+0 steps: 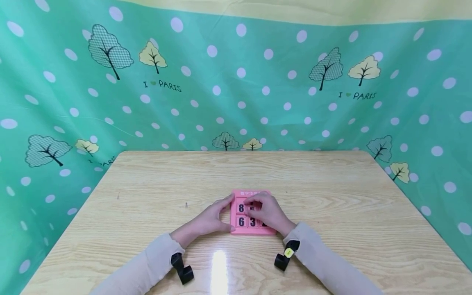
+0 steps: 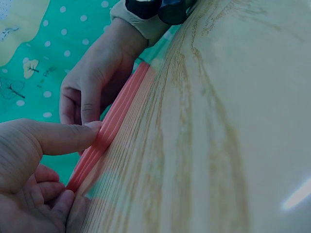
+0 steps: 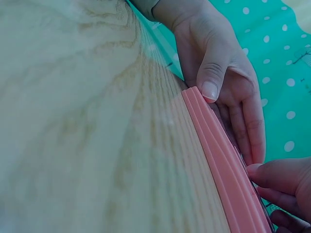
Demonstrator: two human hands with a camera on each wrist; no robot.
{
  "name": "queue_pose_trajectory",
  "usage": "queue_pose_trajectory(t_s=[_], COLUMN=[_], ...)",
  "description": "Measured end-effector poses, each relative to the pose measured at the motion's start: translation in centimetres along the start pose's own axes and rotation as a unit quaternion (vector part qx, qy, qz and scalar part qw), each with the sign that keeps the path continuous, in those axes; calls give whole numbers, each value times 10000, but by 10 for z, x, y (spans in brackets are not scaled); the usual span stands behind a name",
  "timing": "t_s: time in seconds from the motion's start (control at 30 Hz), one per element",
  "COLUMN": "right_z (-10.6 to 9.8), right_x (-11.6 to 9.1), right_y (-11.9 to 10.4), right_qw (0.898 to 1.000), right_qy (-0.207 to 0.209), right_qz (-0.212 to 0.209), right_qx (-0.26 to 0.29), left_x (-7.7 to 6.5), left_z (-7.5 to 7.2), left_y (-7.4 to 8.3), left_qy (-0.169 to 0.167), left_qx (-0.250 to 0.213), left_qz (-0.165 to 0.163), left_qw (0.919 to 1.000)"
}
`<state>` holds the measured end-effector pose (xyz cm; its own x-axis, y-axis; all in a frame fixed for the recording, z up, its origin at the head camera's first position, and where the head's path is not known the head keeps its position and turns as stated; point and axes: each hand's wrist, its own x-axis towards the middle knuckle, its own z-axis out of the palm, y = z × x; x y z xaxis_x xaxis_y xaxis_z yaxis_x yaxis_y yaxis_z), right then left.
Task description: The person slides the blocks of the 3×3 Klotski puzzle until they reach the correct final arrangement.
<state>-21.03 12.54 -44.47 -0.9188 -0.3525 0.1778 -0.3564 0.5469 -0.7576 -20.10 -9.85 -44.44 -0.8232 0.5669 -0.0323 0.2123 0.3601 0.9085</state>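
A pink sliding number puzzle (image 1: 253, 232) lies flat on the table, with Chinese lettering along its far edge. Its black-on-white tiles show 8, 5, 6, 3 and part of a 2; others are hidden under the right hand. My left hand (image 1: 211, 218) holds the puzzle's left side, thumb at the near corner and a finger at the far one. Over the tiles, my right hand (image 1: 271, 211) bends down from the right, thumb and forefinger apart, fingertips touching the tiles near the 8. From low down, the left wrist view shows the puzzle's ridged near edge (image 2: 114, 119).
The light wood table (image 1: 166, 180) spreads around the puzzle, with a bright reflection (image 1: 219, 270) near the front. A green dotted cloth (image 1: 236, 82) hangs behind and beside it. Both wrists wear black camera mounts (image 1: 181, 268).
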Motion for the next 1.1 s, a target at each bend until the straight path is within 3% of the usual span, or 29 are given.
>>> queue_pose_trajectory(t_s=[1.1], right_z=[1], right_x=[15], right_y=[2], right_qw=[9994], right_qy=[247], right_qz=[235], right_qx=[-47], left_x=[-1], left_z=[0], left_y=[2], left_qy=[-84], left_qx=[-149], left_qz=[61], left_qw=[9998])
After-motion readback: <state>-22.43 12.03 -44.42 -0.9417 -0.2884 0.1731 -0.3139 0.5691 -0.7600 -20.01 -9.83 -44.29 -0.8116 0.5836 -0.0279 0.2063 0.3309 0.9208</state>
